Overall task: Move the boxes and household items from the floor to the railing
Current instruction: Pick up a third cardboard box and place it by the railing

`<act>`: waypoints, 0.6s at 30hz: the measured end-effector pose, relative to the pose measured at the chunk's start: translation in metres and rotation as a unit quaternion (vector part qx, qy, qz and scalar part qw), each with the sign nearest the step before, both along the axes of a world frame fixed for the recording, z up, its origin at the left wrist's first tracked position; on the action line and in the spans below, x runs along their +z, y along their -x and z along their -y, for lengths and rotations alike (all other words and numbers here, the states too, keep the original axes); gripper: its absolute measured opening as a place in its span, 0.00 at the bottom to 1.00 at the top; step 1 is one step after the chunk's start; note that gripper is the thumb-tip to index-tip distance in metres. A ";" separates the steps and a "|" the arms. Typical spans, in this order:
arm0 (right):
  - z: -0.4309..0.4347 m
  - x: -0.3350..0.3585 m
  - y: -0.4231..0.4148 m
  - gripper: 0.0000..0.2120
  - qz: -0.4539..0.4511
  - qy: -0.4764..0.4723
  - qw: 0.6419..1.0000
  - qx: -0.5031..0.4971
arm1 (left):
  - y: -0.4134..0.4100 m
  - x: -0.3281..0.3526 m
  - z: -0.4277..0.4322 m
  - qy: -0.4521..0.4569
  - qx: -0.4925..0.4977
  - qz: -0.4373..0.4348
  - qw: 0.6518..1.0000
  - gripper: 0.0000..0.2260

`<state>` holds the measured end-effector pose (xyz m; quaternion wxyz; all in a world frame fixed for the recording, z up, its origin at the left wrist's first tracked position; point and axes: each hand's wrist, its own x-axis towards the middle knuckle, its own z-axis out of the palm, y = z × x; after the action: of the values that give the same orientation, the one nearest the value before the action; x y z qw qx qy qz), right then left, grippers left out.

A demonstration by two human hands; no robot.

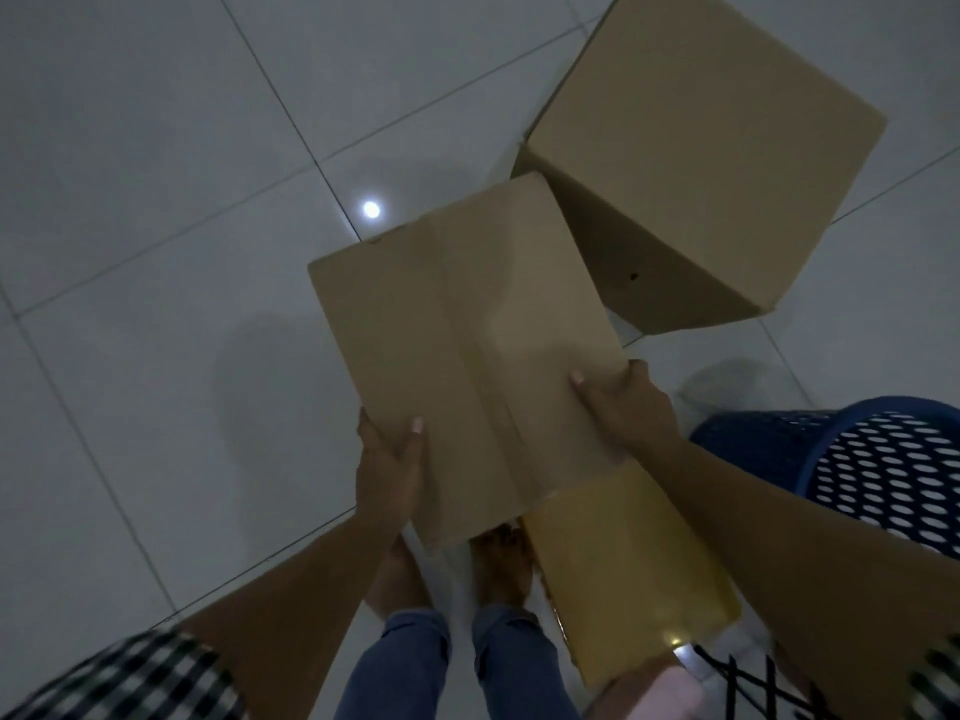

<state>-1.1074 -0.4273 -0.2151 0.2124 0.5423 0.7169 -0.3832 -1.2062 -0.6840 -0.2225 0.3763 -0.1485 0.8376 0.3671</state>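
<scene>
A closed brown cardboard box (462, 324) is held above the tiled floor, in front of my legs. My left hand (387, 459) grips its near left edge, thumb on top and fingers hidden underneath. My right hand (628, 402) grips the near right edge the same way. A larger brown box (696, 132) stands tilted on the floor at the upper right. A yellow-taped box (623, 574) lies on the floor under my right forearm.
A blue perforated plastic basket (857, 459) stands at the right edge. My bare feet (498, 569) are on the white floor tiles (156, 252) below the held box. No railing is in view. A ceiling light reflects off the floor.
</scene>
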 end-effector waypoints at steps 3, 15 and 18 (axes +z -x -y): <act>-0.004 0.000 -0.001 0.40 -0.016 0.010 1.000 -0.006 | -0.003 -0.005 0.002 -0.045 0.046 0.010 0.998 0.37; 0.005 0.147 0.080 0.38 -0.054 0.003 0.992 0.111 | 0.055 0.132 0.031 -0.111 0.101 -0.029 0.988 0.37; 0.012 0.218 0.104 0.39 -0.078 0.000 0.988 0.133 | 0.067 0.201 0.047 -0.120 0.079 -0.061 0.988 0.35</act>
<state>-1.2117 -0.4397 0.0027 0.2049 0.4101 0.7972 -0.3928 -1.2735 -0.7310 -0.0213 0.3092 -0.1451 0.7947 0.5018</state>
